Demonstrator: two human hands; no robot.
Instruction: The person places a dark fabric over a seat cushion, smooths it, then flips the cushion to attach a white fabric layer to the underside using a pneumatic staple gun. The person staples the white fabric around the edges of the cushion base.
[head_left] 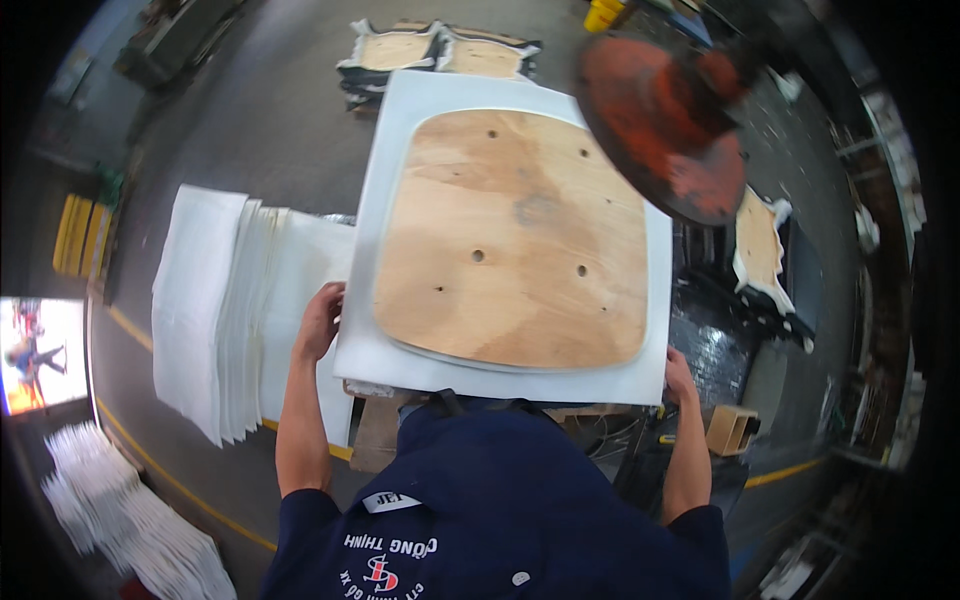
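Observation:
In front of me lies a plywood seat panel (520,235) with rounded corners and several drilled holes. Beneath it is a larger white foam sheet (500,382) whose borders stick out all round. My left hand (322,318) is at the sheet's left edge, its fingers curled against it and partly hidden. At the near right corner, my right hand (680,377) is closed on the sheet's edge, with the fingertips out of sight behind it.
To the left stands a stack of white foam sheets (205,310). A red-orange lamp shade (660,130) hangs over the panel's far right corner. Padded seat pieces (760,245) lie at right and far ahead. A small wooden box (730,430) sits by my right forearm.

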